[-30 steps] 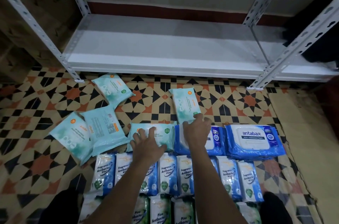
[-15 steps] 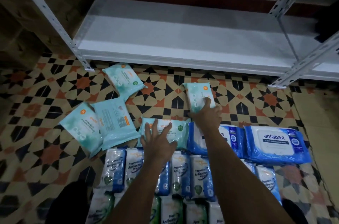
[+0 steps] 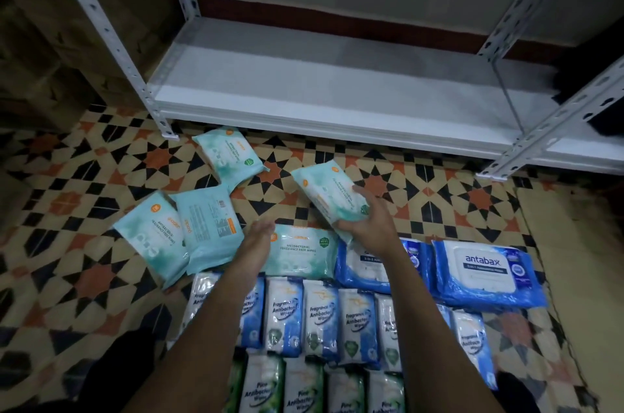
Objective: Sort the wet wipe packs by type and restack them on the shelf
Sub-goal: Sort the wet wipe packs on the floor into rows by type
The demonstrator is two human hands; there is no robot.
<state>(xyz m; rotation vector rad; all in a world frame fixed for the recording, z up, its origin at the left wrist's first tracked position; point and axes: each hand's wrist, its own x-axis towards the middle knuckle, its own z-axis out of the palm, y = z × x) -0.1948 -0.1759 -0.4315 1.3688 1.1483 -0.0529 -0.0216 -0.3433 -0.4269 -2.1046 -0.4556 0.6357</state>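
A: Your right hand (image 3: 369, 223) grips a pale teal pack (image 3: 329, 198) at centre frame, lifted and tilted above the floor; your fingers cover its lower right corner. What can you read on it?

B: Only blurred lettering. The teal pack lying flat (image 3: 300, 252) just below it reads "Antibacterial Fragrance Free Wipes"; your left forearm hides its left end.

A: Your left hand (image 3: 258, 237) is open, palm turned inward, holding nothing. And the rest?

B: Three more teal packs (image 3: 182, 233) lie scattered at centre left, one showing its printed back. The blue pack (image 3: 486, 272) at right reads "antabax"; the one beside it is mostly behind your right arm. Below, the white-and-blue row (image 3: 319, 321) reads "Fragrance Free Antibacterial Wipes", and the green packs (image 3: 266, 385), cut off at the bottom edge, read "Pine Antibacterial Wipes".

A: Room to move?

B: The white shelf (image 3: 320, 88) across the upper frame is bare, its front edge just beyond the packs, with perforated posts (image 3: 111, 37) at left and right. Patterned tile floor (image 3: 422, 196) lies open between.
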